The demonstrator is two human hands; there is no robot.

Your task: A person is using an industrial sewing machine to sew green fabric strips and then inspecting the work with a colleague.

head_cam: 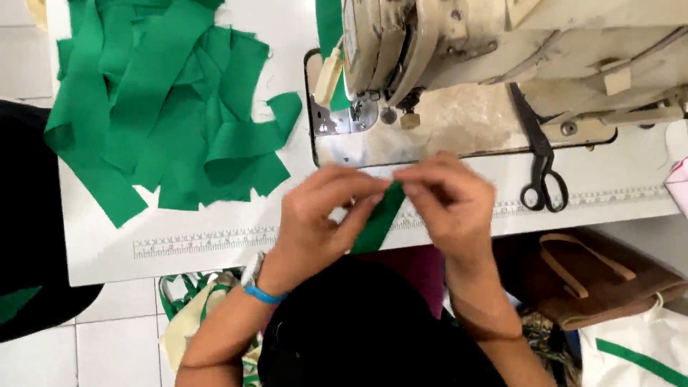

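Both hands meet over the front edge of the white sewing table (107,251), palms turned down and wrists bent inward. The left hand (319,215) and right hand (448,204) each pinch, thumb against forefinger, the upper end of a green fabric strip (380,218) — its lower end hangs down past the table's front edge toward the lap. Behind the hands stands a cream sewing machine (502,50). A pile of green fabric strips (165,107) covers the table's back left corner. Black scissors (541,165) lie toward the right edge, and a printed ruler strip (201,242) runs along the front edge.
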